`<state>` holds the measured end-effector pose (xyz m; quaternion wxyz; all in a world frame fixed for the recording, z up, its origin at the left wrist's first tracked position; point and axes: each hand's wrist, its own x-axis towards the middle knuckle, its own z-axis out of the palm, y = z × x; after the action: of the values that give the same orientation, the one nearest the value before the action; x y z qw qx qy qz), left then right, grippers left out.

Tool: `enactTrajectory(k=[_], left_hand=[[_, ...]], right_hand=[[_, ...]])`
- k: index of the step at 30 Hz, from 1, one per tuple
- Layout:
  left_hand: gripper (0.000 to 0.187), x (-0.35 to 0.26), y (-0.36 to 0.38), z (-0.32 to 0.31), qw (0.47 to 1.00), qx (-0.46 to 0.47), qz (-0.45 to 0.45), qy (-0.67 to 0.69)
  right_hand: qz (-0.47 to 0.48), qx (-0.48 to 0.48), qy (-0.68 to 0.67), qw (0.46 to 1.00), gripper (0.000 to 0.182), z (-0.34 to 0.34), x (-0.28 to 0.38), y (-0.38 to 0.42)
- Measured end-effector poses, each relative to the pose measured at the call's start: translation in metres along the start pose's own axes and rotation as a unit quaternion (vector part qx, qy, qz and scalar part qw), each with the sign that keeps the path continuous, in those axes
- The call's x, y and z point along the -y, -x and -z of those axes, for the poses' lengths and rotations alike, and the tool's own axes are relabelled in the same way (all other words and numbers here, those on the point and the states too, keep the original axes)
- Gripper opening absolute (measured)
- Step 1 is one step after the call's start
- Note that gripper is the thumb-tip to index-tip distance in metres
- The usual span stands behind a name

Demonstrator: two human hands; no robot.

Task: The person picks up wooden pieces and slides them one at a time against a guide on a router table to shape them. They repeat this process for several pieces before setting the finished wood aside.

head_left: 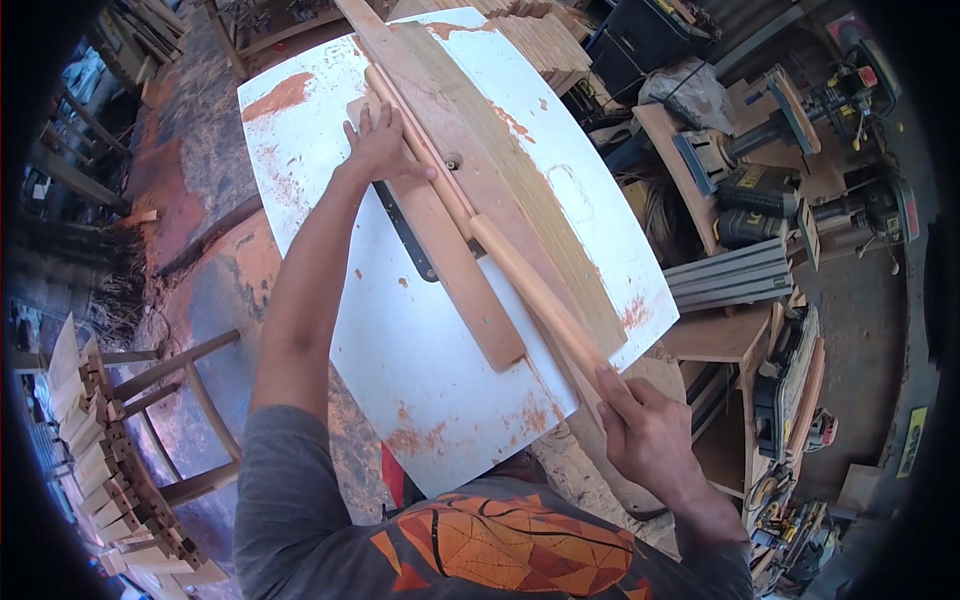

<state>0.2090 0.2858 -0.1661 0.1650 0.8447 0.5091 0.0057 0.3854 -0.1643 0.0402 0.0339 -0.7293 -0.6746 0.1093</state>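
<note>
My right hand (pixel 645 430) is closed around the near end of a thick wooden rod (pixel 540 295). This rod runs diagonally up across the white tabletop (pixel 400 350). Its far end meets a thinner, reddish wooden rod (pixel 430 155), the two lying in line. My left hand (pixel 383 145) is spread flat on a pale wooden board (pixel 455 265), its thumb pointing at the thinner rod. That board lies left of the rods, over a dark metal strip (pixel 405 235). Along their right side runs a long wooden fence (pixel 500 160).
Sawdust (pixel 278 95) is scattered over the tabletop. Stacked wood strips (pixel 530 45) stand at the back. Machines on the right include a drill press (pixel 770 120). A wooden chair frame (pixel 190 400) and a pile of wood pieces (pixel 110 480) are at left.
</note>
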Motion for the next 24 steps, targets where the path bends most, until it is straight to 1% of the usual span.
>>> enactTrajectory(k=[2,9,12,14,18,20,24], left_hand=[[0.162,0.006,-0.005,0.000,1.000,-0.012,-0.002,0.000],[0.160,0.016,-0.019,0.010,1.000,-0.010,0.000,-0.017],[0.156,0.019,-0.024,0.016,1.000,-0.007,0.000,-0.017],[0.148,0.020,-0.026,0.022,1.000,0.011,0.014,-0.021],[0.148,0.026,-0.035,0.028,0.999,0.014,0.013,-0.027],[0.157,0.032,-0.042,0.025,1.000,-0.007,0.005,-0.008],[0.157,0.038,-0.052,0.030,1.000,-0.012,0.007,-0.004]], right_hand=[[0.002,-0.001,0.006,1.000,0.050,0.002,0.003,-0.008],[0.005,-0.007,0.007,1.000,0.051,0.001,0.008,-0.027],[0.005,-0.004,0.020,1.000,0.051,0.004,0.013,-0.037],[0.005,-0.004,0.022,1.000,0.051,0.003,0.015,-0.042],[-0.001,-0.001,0.031,1.000,0.050,0.004,0.023,-0.053],[-0.007,0.001,0.037,0.999,0.049,0.004,0.027,-0.059],[-0.010,-0.003,0.037,0.999,0.045,0.003,0.032,-0.070]])
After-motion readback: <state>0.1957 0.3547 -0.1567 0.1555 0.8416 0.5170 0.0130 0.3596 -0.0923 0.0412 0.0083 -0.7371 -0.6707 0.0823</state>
